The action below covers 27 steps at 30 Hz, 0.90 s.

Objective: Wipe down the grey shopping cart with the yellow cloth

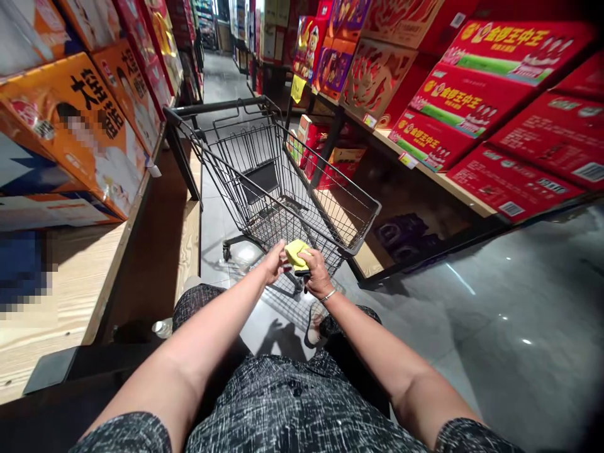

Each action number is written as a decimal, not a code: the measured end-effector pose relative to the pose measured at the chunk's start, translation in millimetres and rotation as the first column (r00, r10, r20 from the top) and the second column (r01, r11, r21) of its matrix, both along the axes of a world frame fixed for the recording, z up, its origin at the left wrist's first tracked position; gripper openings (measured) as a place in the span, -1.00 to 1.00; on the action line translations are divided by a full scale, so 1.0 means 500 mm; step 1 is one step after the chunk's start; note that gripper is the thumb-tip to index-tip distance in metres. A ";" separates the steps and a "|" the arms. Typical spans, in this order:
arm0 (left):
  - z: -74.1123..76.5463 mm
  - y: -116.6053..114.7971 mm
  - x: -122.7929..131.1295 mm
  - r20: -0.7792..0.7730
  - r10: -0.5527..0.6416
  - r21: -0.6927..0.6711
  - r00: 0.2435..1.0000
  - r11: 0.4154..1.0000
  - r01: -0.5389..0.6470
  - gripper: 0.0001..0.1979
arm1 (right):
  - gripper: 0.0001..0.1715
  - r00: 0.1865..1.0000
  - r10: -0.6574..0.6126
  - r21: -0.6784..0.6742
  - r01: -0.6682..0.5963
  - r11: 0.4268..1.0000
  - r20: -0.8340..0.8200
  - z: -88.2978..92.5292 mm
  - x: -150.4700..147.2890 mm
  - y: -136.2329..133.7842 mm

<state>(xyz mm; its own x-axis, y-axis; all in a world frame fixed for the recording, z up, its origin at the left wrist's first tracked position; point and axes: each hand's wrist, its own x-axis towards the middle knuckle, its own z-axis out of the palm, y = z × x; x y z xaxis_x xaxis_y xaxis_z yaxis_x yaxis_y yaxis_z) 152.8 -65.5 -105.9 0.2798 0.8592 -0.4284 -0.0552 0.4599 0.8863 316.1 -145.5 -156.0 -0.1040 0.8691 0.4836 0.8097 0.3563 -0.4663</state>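
Note:
My right hand (318, 274) is closed on a bunched yellow cloth (296, 253), with the thumb pressed over it. A small dark object (302, 273) shows just under the cloth at the same hand; its kind is unclear. At the cloth's left edge is my left hand (274, 262), fingers parted and loosely bent. Whether its fingertips touch the cloth I cannot tell. Both hands are in front of a black wire shopping cart (264, 178), low by its near end. The cart's basket shows no goods in it.
Shelves line both sides of the aisle. Orange boxes (70, 126) stand on the left wooden shelf (101, 251); red boxes (476, 94) are stacked on the right. Purple packs (403, 234) lie beneath the right shelf. A clear bottle-like item (163, 328) is at lower left.

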 end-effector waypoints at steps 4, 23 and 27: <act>-0.005 -0.049 0.030 0.528 0.084 -0.323 0.845 0.940 0.108 -0.51 | -0.49 0.988 -0.058 -0.088 0.046 0.995 -0.145 -0.008 -0.036 -0.017; 0.141 0.126 0.072 -0.882 0.075 0.464 0.465 0.312 0.829 -0.54 | -0.57 0.904 -0.047 -0.043 0.072 0.996 0.426 -0.018 0.115 0.009; 0.122 0.136 0.075 -0.921 0.079 0.388 0.382 0.289 0.875 -0.52 | -0.59 0.905 0.005 -0.315 0.142 0.938 0.425 -0.100 0.096 0.018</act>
